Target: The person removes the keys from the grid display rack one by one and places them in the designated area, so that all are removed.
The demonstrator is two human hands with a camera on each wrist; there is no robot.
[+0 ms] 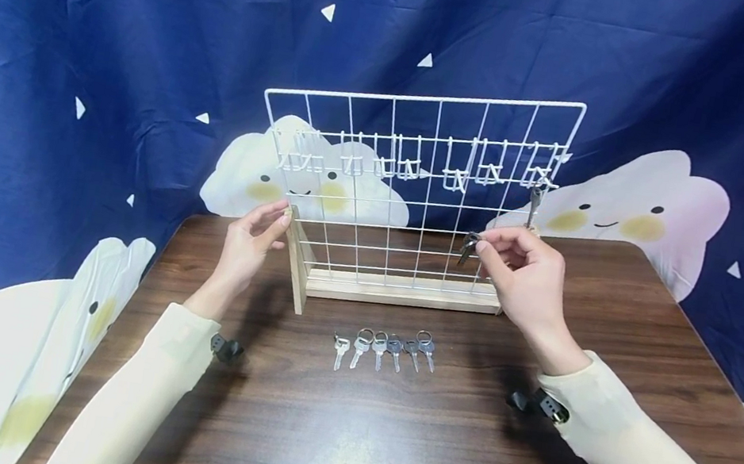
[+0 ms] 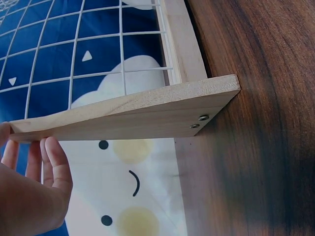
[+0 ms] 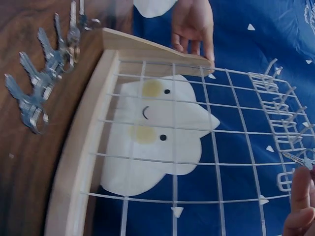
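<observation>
A white wire grid rack [image 1: 428,192] stands in a wooden base [image 1: 399,292], with several white hooks [image 1: 456,176] along its upper part. My left hand [image 1: 250,239] grips the upper end of the wooden side piece [image 2: 147,112], thumb on one face and fingers on the other. Before the grid's lower right part, my right hand [image 1: 527,275] pinches a dark key [image 1: 467,248] between thumb and forefinger. In the right wrist view, that key [image 3: 296,158] shows at the fingertips. One more key [image 1: 534,204] hangs from the rightmost hook, above my right hand.
Several keys with rings [image 1: 379,351] lie in a row on the brown wooden table [image 1: 285,427], in front of the base. Behind the rack hangs a dark blue cloth [image 1: 187,20] with clouds and white triangles. Both wrists wear dark straps.
</observation>
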